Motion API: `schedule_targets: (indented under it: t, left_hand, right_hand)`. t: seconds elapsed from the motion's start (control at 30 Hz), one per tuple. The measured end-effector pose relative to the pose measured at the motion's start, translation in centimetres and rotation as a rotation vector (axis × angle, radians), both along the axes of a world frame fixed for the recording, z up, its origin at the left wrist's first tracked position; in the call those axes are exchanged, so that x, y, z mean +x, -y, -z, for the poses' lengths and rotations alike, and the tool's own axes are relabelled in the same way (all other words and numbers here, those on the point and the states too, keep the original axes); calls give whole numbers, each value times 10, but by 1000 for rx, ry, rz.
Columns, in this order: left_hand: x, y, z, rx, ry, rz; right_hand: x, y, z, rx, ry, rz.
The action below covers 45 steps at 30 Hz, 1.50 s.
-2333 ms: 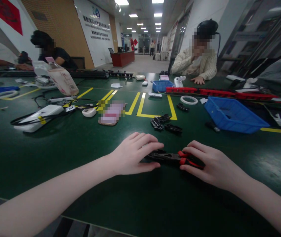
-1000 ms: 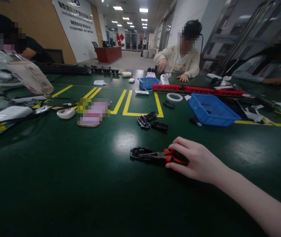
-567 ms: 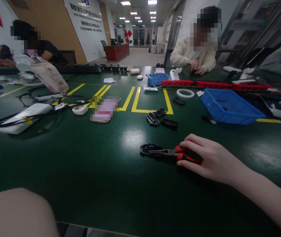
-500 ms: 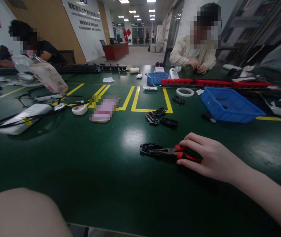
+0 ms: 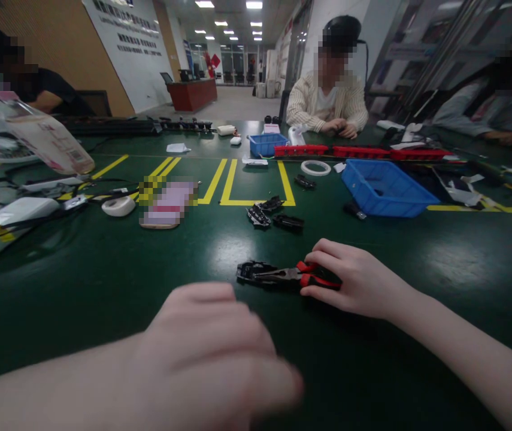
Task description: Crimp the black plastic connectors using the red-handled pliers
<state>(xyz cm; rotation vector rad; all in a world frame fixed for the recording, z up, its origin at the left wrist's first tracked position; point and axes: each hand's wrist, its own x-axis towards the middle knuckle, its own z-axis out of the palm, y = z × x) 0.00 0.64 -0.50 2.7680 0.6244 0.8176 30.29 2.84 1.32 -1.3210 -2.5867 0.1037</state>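
Observation:
My right hand (image 5: 354, 278) holds a pair of long-nose pliers (image 5: 289, 273) by the red and black handles, thumb below and fingers above. Their jaws point left and lie against a black plastic part (image 5: 247, 272) on the table; whether they grip it I cannot tell. Closer to me, my left hand (image 5: 220, 347) hovers large and partly blurred, its fingers curled inward. Its fingertips are hidden, so anything inside them does not show. Just beyond the pliers lie several similar black parts (image 5: 288, 222).
A blue bin (image 5: 390, 197) stands to the right, with a white tape roll (image 5: 315, 168) beside it. Leftward are a phone (image 5: 168, 203), a white ring-shaped item (image 5: 118, 206), a white box (image 5: 17, 221) with black cables, and a tilted bottle (image 5: 51, 137). Other people sit across the green table (image 5: 148, 311).
My left hand has swung into view from the lower left, where only bare skin showed. The view has shifted right. My right hand keeps hold of the pliers at the black part.

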Motion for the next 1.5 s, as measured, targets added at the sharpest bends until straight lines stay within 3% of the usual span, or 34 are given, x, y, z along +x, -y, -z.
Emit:
schedule_targets:
  t: [0.1, 0.17, 0.23, 0.33, 0.5, 0.9, 1.33, 1.5]
  left_hand:
    - [24, -50, -24, -6, -2, -22]
    - [33, -71, -23, -44, -121, -160]
    - [35, -80, -16, -79, -262, -181]
    - [35, -82, -6, -124, -378, -105]
    - [34, -79, -4, -210, -360, -86]
    - [32, -80, -1, -136, -351, -71]
    - [32, -82, 1, -89, -338, -40]
    - [31, -80, 2, 43, -342, 16]
  right_hand:
    - [0, 0, 0, 6, 4, 4]
    - [0, 0, 0, 6, 0, 3]
    - [0, -1, 0, 4, -6, -1]
    - [1, -1, 2, 2, -11, -5]
    - [1, -2, 4, -29, -22, -6]
    - [3, 0, 5, -120, -96, 47]
    - [2, 2, 6, -95, -96, 40]
    - [2, 2, 5, -125, -112, 58]
